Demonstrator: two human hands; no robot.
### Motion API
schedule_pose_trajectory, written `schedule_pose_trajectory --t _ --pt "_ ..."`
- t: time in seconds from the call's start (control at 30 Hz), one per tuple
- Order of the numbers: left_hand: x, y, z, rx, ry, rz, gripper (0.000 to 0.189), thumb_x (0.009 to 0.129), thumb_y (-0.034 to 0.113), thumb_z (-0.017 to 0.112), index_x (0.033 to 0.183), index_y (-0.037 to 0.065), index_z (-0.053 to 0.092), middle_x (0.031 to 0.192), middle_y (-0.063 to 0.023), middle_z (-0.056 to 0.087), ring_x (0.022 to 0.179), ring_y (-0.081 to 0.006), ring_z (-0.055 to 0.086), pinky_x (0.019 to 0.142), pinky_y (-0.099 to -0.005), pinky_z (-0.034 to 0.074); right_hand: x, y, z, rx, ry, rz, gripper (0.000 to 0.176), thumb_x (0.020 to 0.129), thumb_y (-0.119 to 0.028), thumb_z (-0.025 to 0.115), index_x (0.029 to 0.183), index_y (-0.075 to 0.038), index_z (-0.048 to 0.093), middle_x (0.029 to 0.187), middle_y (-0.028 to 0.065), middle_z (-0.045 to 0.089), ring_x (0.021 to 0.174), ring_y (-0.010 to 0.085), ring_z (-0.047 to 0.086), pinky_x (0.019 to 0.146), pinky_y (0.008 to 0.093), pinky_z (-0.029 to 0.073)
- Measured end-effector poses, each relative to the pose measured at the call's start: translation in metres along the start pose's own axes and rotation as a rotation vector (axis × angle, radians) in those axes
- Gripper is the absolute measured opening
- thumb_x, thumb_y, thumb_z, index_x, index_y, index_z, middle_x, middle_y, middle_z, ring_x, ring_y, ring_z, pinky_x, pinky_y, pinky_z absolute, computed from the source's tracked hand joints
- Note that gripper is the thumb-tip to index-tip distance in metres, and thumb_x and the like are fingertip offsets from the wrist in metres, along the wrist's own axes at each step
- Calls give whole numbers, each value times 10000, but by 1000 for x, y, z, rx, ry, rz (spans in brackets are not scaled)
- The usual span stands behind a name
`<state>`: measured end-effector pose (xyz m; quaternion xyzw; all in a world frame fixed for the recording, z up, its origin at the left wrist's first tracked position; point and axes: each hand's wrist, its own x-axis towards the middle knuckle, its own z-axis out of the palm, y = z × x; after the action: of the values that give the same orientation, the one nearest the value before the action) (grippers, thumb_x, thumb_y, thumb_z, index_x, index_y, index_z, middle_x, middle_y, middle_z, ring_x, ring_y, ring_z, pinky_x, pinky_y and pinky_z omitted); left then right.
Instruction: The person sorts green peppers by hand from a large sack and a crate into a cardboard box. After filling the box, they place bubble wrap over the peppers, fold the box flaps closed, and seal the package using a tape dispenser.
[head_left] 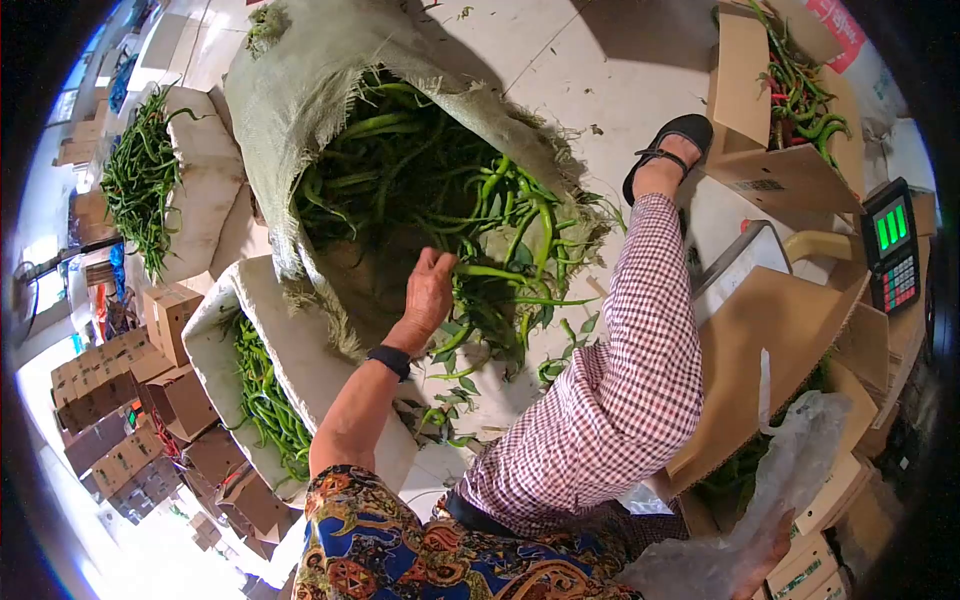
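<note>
My left hand (pixel 430 290), with a dark band at the wrist, is closed at the mouth of a large woven sack (pixel 285 120). Its fingertips pinch the end of a long green pepper (pixel 490 271). Many more green peppers (pixel 385 150) fill the sack and spill from its opening, mixed with loose leaves. Low at the right, my right hand (pixel 772 555) is partly hidden by crumpled clear plastic (pixel 740 530), and its fingers seem closed on it. The plastic hangs over an open cardboard box (pixel 760 360) with green peppers inside.
White sacks of peppers (pixel 210 180) (pixel 300 350) stand at the left. A scale display (pixel 890 240) and a box with red and green peppers (pixel 790 185) are at the right. My leg (pixel 640 350) stretches between sack and box. Cardboard boxes (pixel 110 375) fill the far left.
</note>
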<state>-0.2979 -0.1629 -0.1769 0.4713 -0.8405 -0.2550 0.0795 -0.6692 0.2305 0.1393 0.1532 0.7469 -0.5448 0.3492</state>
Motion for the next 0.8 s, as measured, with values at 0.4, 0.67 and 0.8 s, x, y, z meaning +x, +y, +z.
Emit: schedule_pose_trajectory --t 0.4,0.67,0.8 --pt "55 -23 1 313 15 19 422 717 -30 575 1115 102 624 1008 -140 597 954 -393 557 854 -469 493 5 -4 6 80 61 -55 536 989 -449 415 1295 -17 494 1115 151 620 966 265 619 829 407 519" --pt "20 50 -107 -848 145 -322 237 960 109 551 1165 -1 598 1008 -51 672 921 -122 635 755 -256 482 -14 2 12 117 89 -130 540 983 -464 422 1280 -22 505 1094 148 626 939 269 627 811 410 525" --pt "-1 87 -164 -1369 98 -433 310 955 119 556 1244 12 527 1049 -58 650 952 -154 637 780 -286 490 -21 2 -1 166 78 -159 542 980 -472 426 1273 -24 510 1083 147 630 926 271 631 802 412 528"
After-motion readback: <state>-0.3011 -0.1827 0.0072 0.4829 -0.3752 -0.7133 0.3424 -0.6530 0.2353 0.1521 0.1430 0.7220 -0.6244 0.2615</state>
